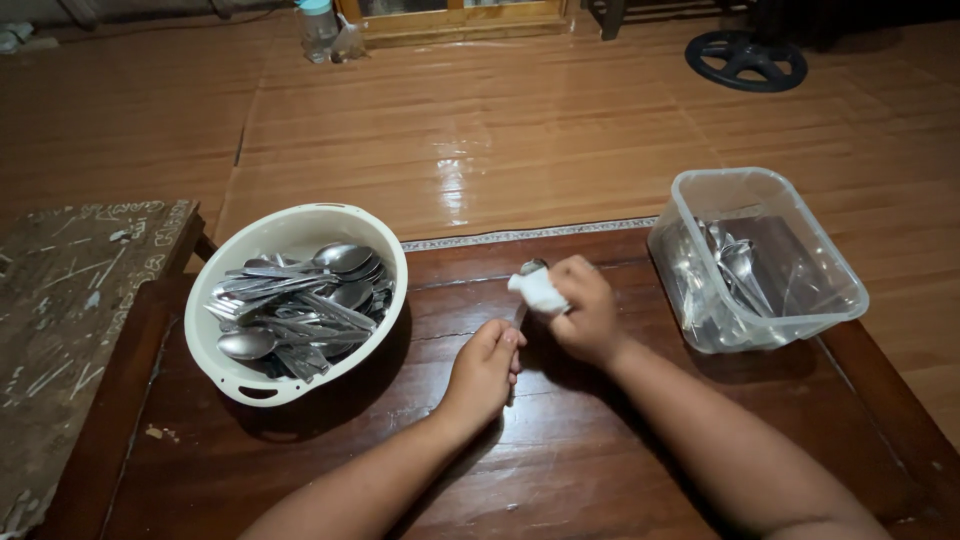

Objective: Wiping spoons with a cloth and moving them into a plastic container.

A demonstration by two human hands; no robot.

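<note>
Spoon [524, 292] being held over counter [560, 470] mid-scene, long axis running near-to-far, bowl end at far tip. Handle end being gripped by left hand [487, 372], fingers closed round it. Bowl end being wrapped in white cloth [538, 292] by right hand [588, 308], fingers closed on cloth. White bowl [300, 225] of cutlery being kept at left, nearer left hand; clear plastic tub [800, 300] with few spoons at right, nearer right hand.
</note>
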